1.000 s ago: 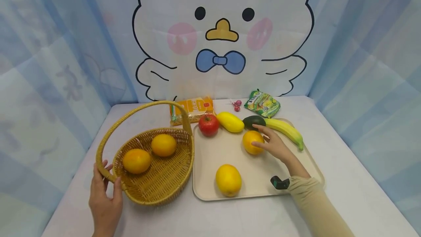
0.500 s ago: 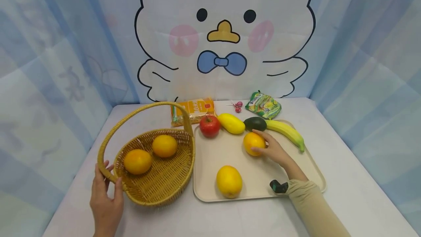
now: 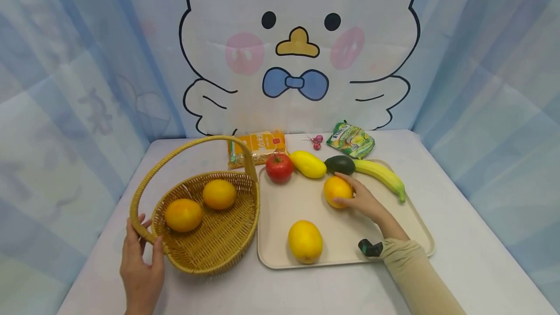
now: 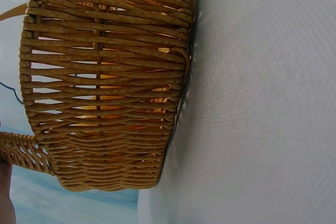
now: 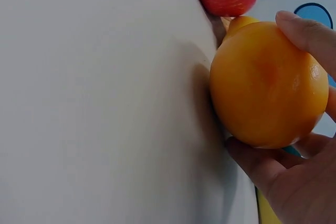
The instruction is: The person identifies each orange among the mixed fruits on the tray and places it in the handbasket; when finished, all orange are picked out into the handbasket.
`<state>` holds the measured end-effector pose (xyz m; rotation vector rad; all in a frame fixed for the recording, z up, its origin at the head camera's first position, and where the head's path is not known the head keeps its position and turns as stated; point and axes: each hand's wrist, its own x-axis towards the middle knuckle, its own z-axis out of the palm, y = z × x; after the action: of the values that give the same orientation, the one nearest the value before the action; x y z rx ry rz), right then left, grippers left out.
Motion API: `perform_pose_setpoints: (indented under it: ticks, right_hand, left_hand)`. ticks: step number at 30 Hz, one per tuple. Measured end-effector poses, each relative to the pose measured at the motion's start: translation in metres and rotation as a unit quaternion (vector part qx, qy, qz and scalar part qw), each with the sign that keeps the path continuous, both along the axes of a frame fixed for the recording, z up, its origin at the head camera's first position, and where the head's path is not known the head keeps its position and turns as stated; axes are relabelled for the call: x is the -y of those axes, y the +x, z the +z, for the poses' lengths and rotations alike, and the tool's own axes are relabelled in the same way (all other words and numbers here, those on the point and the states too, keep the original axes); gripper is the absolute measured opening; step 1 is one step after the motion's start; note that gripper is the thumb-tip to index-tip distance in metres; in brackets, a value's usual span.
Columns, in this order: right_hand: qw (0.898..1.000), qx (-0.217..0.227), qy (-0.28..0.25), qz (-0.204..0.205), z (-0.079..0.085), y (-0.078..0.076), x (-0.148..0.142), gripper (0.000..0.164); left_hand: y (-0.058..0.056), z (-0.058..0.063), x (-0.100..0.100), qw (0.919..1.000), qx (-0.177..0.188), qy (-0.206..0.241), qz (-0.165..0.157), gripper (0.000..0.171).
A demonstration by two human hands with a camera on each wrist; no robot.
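Right hand (image 3: 365, 201) rests on the tray (image 3: 341, 252), fingers and thumb curled round an orange (image 3: 337, 190) — the right wrist view shows a fingertip over the top of the fruit and the thumb under it, the orange still sitting on the tray surface. This orange lies near the middle of the tray, just in front of the avocado (image 3: 339, 164).

Left hand (image 3: 141, 269) grips the near end of the basket handle (image 3: 142, 231), thumb on one side and fingers on the other, where the handle joins the rim. The wicker basket (image 3: 218, 252) stands on the table (image 3: 459, 256), touching or just beside the left edge of the tray; the pictures do not settle which. Two oranges lie inside the basket — one (image 3: 183, 215) nearer the left hand, the other (image 3: 219, 194) behind it.

Along the far edge of the tray, from the basket side: a red apple (image 3: 279, 167), a yellow mango (image 3: 308, 164), the avocado and a banana (image 3: 379, 175). A yellow lemon-like fruit (image 3: 305, 240) lies at the near part of the tray, apart from the held orange.

Beyond the tray, on the table: an orange packet (image 3: 255, 147), a small pink sweet (image 3: 316, 141), a green packet (image 3: 351, 140).
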<state>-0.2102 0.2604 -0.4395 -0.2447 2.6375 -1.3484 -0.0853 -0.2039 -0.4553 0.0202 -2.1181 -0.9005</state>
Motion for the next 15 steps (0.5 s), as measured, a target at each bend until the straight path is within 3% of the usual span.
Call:
perform_pose_setpoints:
  ticks: [3,11,15]
  right_hand:
    - [1.000,-0.005,0.006,-0.002,-0.017,-0.009,-0.008,0.075]
    - [1.000,-0.007,0.016,-0.011,-0.019,-0.011,-0.008,0.076]
    - [1.000,-0.009,0.015,-0.012,-0.018,-0.011,-0.008,0.075]
  left_hand:
    - [0.000,0.000,0.000,1.0000,0.005,0.000,0.002,0.083]
    - [0.001,0.002,-0.002,0.9999,-0.014,0.000,-0.007,0.081]
    - [0.001,0.002,-0.001,1.0000,-0.003,0.000,-0.003,0.082]
